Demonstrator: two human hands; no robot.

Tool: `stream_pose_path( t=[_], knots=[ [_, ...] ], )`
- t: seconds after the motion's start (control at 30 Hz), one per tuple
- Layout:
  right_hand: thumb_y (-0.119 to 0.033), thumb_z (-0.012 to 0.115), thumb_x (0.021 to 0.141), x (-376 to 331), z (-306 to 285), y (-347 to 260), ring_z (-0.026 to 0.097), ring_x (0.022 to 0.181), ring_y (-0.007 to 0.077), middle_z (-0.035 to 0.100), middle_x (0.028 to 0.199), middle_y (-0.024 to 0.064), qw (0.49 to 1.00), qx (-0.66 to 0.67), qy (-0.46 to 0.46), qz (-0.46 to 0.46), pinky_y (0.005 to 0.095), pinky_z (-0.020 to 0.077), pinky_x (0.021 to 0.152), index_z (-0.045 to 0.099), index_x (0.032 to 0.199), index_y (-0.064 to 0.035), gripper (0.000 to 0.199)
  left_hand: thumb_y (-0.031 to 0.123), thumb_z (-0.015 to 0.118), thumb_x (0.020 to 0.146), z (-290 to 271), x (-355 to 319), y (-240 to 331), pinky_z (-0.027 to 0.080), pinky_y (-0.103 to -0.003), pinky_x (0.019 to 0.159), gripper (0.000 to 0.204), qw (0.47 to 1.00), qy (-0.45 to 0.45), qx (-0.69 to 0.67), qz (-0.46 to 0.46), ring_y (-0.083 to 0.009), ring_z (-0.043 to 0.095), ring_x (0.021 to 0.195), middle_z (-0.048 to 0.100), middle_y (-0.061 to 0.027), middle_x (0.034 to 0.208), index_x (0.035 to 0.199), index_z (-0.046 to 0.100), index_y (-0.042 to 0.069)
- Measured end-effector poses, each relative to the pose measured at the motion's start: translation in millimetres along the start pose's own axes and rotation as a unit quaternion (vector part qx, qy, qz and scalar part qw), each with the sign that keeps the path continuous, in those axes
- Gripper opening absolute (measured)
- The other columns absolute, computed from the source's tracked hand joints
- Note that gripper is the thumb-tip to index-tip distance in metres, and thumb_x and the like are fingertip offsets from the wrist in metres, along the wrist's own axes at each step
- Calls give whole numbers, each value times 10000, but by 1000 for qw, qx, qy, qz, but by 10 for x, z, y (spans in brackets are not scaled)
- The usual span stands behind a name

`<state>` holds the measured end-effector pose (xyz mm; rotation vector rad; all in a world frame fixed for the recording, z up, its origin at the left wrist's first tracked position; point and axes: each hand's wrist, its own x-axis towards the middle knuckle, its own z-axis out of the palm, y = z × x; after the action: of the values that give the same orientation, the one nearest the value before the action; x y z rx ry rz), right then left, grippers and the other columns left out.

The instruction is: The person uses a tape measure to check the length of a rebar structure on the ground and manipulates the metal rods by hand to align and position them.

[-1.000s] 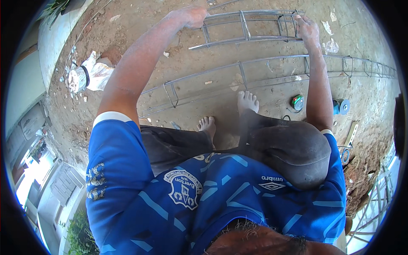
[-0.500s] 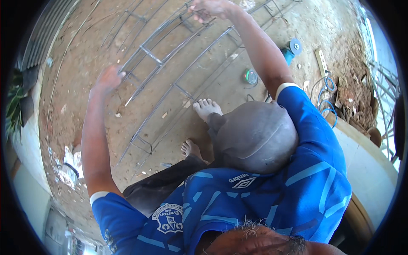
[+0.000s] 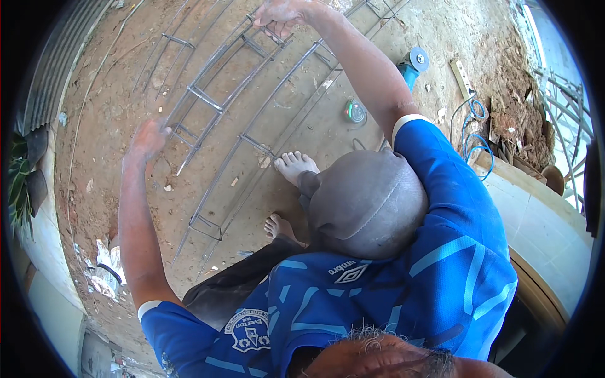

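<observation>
Head view: your left arm runs up the left side of the frame, nearly straight, and your left hand (image 3: 148,140) sits at the middle left with the palm turned down and the fingers loosely spread, their tips touching the near end of a rebar cage (image 3: 217,101). Your right arm stretches out long toward the top centre, elbow barely bent, and your right hand (image 3: 282,12) has its fingers curled around a bar at the far part of that same cage. The cage is a ladder-like frame of thin, dull grey steel rods with short square ties across them, slanting from the middle left to the top centre. A second, longer rebar cage (image 3: 252,146) lies beside it, lower in the frame, on the dusty brown ground (image 3: 120,82). Your bare feet (image 3: 293,167) stand at the centre, just beside the longer cage. Right of the cages lie a small round green tin (image 3: 355,113), a blue angle grinder (image 3: 411,65) with a grey disc, and a coiled blue cable (image 3: 471,120) near rough rubble in the upper right.
</observation>
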<state>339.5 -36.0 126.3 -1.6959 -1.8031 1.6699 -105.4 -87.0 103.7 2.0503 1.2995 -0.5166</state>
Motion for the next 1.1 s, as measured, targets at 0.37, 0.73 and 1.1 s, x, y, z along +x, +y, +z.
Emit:
stream_pose_path(
  t=[0.37, 0.73, 1.1],
  knots=[
    [-214, 555, 960, 42, 47, 80, 675, 650, 174, 700, 737, 82, 998, -54, 4, -23, 325, 538, 566, 693, 911, -23, 241, 194, 611, 920, -38, 11, -10, 484, -453, 903, 308, 999, -22, 13, -20, -378, 633, 1058, 667, -226, 1090, 1201, 633, 70],
    [-171, 549, 975, -60, 251, 48, 663, 637, 178, 687, 723, 60, 992, 96, 79, 1, 345, 546, 572, 676, 979, -29, 191, 190, 640, 897, 117, 185, -239, 485, -452, 899, 243, 1000, -9, -27, -11, -354, 647, 1036, 684, -200, 1054, 1098, 664, 56],
    [-195, 562, 964, -100, 67, -48, 649, 692, 189, 673, 780, 51, 993, 118, 0, 2, 348, 533, 628, 660, 963, -39, 185, 229, 637, 905, 193, 212, -243, 488, -434, 917, 296, 999, -6, -13, -44, -345, 643, 1060, 674, -211, 1103, 1154, 661, 71]
  ],
)
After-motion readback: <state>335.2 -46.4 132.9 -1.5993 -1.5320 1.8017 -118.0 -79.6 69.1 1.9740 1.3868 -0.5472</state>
